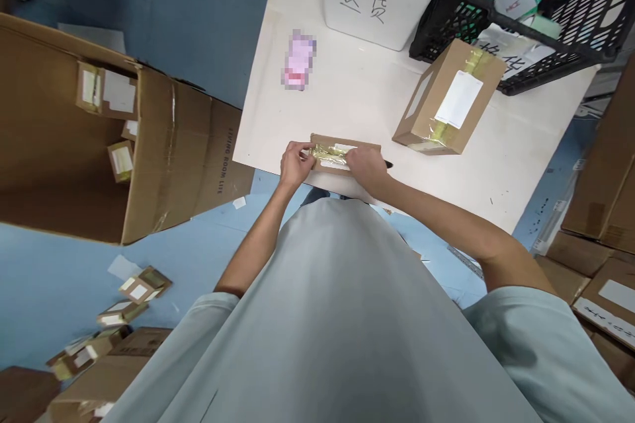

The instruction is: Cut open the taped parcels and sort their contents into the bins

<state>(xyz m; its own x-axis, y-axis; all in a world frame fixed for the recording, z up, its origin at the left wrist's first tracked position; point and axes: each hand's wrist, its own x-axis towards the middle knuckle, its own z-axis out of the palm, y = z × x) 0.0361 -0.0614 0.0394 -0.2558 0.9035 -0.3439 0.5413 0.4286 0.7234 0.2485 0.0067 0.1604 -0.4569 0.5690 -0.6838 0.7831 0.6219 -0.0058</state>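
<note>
A small flat cardboard box (328,163) with yellowish clear tape and a white label lies near the table's front edge. At its left end my left hand (296,164) grips it, thumb and fingers closed on the edge. My right hand (368,170) is a fist over the box's right part, closed around a slim tool. Only the tool's dark end (389,164) sticks out past the hand; its working tip is hidden. A larger taped carton (431,102) with a white label stands to the right, apart from both hands.
On the white table (347,99) are a blurred pink item (299,61), a white foam bin (370,3) and a black crate (526,20) holding green boxes. A big open carton (173,152) with parcels stands left. Small parcels (139,287) lie on the floor; cartons (602,172) stack right.
</note>
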